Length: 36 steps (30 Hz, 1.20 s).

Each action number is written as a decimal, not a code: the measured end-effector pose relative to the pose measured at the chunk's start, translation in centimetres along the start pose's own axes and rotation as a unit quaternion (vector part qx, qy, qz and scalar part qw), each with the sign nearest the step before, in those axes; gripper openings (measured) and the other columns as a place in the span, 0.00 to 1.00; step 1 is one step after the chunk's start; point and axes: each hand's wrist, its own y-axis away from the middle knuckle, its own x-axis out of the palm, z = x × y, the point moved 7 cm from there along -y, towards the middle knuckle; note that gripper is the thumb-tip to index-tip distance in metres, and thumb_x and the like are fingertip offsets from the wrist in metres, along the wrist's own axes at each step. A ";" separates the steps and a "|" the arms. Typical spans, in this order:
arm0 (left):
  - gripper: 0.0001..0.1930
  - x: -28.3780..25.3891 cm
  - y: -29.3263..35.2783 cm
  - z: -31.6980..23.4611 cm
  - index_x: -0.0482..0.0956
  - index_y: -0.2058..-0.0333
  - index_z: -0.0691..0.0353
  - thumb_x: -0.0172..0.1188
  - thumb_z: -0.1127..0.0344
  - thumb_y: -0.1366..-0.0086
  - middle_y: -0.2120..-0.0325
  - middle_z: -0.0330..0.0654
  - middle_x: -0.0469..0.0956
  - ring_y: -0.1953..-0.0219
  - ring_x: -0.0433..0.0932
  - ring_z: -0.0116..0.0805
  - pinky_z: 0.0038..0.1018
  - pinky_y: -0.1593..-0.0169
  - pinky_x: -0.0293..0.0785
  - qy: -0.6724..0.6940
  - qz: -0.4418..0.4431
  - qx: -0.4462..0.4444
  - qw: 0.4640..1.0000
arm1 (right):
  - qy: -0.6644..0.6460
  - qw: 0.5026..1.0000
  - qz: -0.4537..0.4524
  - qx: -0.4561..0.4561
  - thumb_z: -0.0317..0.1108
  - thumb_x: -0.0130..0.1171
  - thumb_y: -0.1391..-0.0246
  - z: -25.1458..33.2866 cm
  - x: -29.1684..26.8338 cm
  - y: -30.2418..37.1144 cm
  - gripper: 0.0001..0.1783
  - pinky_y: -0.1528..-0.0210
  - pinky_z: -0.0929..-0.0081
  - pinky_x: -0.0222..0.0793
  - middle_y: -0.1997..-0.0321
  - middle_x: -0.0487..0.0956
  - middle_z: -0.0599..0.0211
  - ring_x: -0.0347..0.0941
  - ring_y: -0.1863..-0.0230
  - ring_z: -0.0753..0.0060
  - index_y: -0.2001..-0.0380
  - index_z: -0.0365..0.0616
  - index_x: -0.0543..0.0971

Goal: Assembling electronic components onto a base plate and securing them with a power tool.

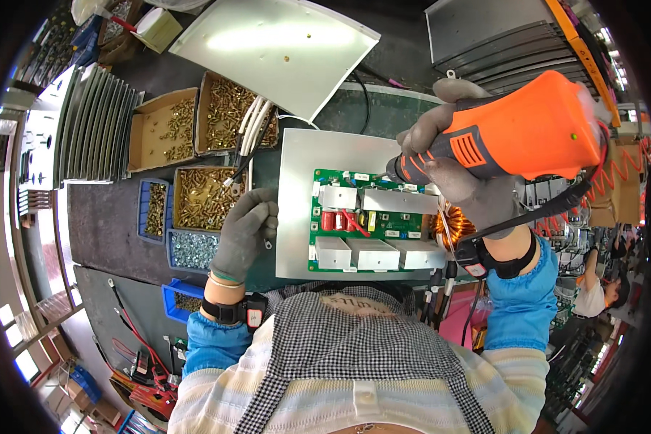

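Observation:
My right hand (pixel 477 194), in a grey glove, is wrapped round an orange and black power screwdriver (pixel 521 134) with a cable at its rear. Its nose points left, over the upper edge of a green circuit board (pixel 327 248). The board carries silver heat sinks, red and yellow parts and a copper-wound coil (pixel 452 223). Beneath it lies a pale metal plate (pixel 294 210). Left of that plate, my left hand (pixel 244 235), also gloved, has its fingers curled together; whatever they may hold is too small to name. A small metal piece (pixel 268 244) shows beside its fingertips.
Cardboard boxes of brass-coloured screws (pixel 199 199) stand on the left, with blue bins (pixel 193 249) of small hardware beside them. A sheet-metal panel (pixel 275 47) and white cables (pixel 252 123) lie beyond the board. Stacked metal panels (pixel 98 123) stand far left; a person (pixel 597 289) is far right.

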 end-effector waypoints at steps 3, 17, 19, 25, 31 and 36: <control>0.11 -0.2 -0.1 0.2 0.68 0.54 0.66 0.45 0.71 0.35 0.73 0.33 0.70 0.74 0.68 0.20 0.16 0.71 0.66 0.002 -0.001 -0.006 1.000 | -0.001 0.997 0.057 0.052 0.31 0.70 0.57 -1.4 -0.3 -0.3 0.37 0.51 0.63 0.72 0.67 0.77 0.67 0.76 0.64 0.70 0.46 0.42 0.60; 0.14 -0.8 -0.7 0.7 0.68 0.53 0.66 0.50 0.69 0.38 0.66 0.38 0.75 0.69 0.71 0.25 0.20 0.66 0.69 0.028 0.003 -0.018 0.999 | -0.099 0.993 -0.010 0.060 0.39 0.69 0.56 -2.2 -0.3 -0.6 0.42 0.53 0.56 0.74 0.67 0.77 0.63 0.77 0.64 0.66 0.42 0.38 0.58; 0.16 -0.5 0.8 0.5 0.68 0.53 0.66 0.51 0.71 0.40 0.64 0.41 0.75 0.68 0.72 0.25 0.22 0.64 0.70 0.052 -0.032 -0.015 0.998 | -0.169 0.985 0.006 0.030 0.29 0.64 0.56 -2.0 0.1 -0.8 0.39 0.62 0.65 0.73 0.67 0.76 0.60 0.75 0.67 0.68 0.42 0.37 0.57; 0.16 -4.0 2.1 3.7 0.66 0.49 0.67 0.47 0.72 0.36 0.58 0.46 0.75 0.60 0.76 0.33 0.25 0.60 0.74 0.057 0.022 -0.036 0.998 | -0.063 0.998 0.028 0.012 0.45 0.73 0.63 0.3 -1.2 2.4 0.51 0.46 0.61 0.68 0.60 0.75 0.61 0.73 0.53 0.59 0.41 0.35 0.57; 0.16 -7.2 8.4 4.2 0.67 0.50 0.68 0.46 0.64 0.31 0.60 0.46 0.77 0.64 0.78 0.31 0.25 0.61 0.75 -0.006 -0.108 -0.035 0.993 | -0.093 0.993 0.011 -0.077 0.67 0.66 0.66 3.8 -14.3 8.2 0.49 0.43 0.57 0.57 0.50 0.66 0.59 0.63 0.47 0.60 0.50 0.39 0.65; 0.16 -10.7 12.2 5.5 0.74 0.59 0.67 0.51 0.57 0.32 0.72 0.38 0.75 0.74 0.71 0.24 0.20 0.70 0.68 -0.099 -0.188 0.018 0.977 | -0.150 0.984 -0.100 -0.015 0.53 0.52 0.46 4.0 -22.3 14.2 0.34 0.39 0.59 0.55 0.38 0.61 0.63 0.59 0.40 0.70 0.42 0.44 0.63</control>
